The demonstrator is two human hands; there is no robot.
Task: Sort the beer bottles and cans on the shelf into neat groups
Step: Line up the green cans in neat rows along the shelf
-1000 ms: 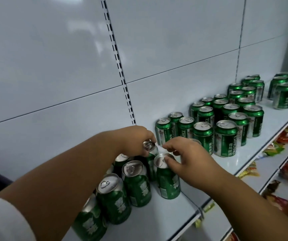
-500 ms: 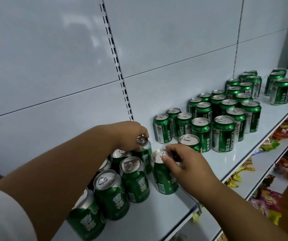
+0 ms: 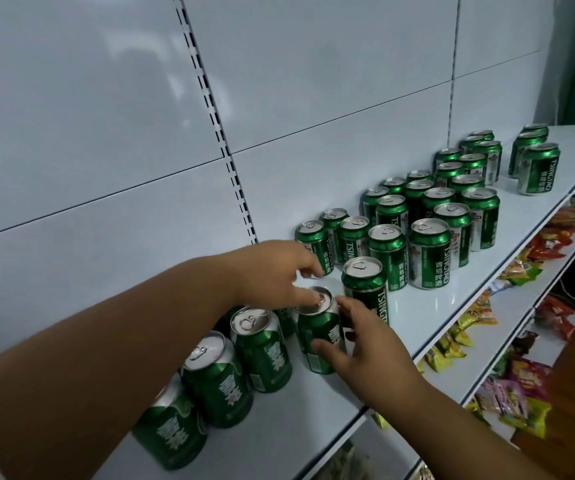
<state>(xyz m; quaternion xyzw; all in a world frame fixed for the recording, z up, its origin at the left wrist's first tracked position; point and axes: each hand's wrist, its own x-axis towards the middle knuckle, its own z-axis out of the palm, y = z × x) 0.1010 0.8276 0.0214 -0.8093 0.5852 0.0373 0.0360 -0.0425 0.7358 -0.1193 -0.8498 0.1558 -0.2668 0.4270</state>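
Two hands meet on one green can (image 3: 319,332) standing near the front edge of the white shelf (image 3: 428,317). The right hand (image 3: 365,344) wraps its side, thumb across the label and fingers curled round the far face. The left hand (image 3: 275,275) reaches in over the top, its fingertips resting on the silver lid, the fingers fairly straight rather than curled.

Just behind that can and to its right stands a single can (image 3: 365,289), almost touching the right hand's fingers. Left of the held can, a row of cans (image 3: 234,372) runs toward the viewer along the shelf, partly hidden under the left forearm (image 3: 113,348); the nearest ones are blurred. Beyond the single can a big cluster of cans (image 3: 428,223) stands upright in rows against the white back panel (image 3: 314,98), and farther along from the held can a small group of cans (image 3: 535,161) sits apart.

Below the shelf, past the right wrist, lower shelves (image 3: 508,327) hold bright snack packets (image 3: 525,386). A slotted upright strip (image 3: 216,119) runs down the back panel toward the left hand.
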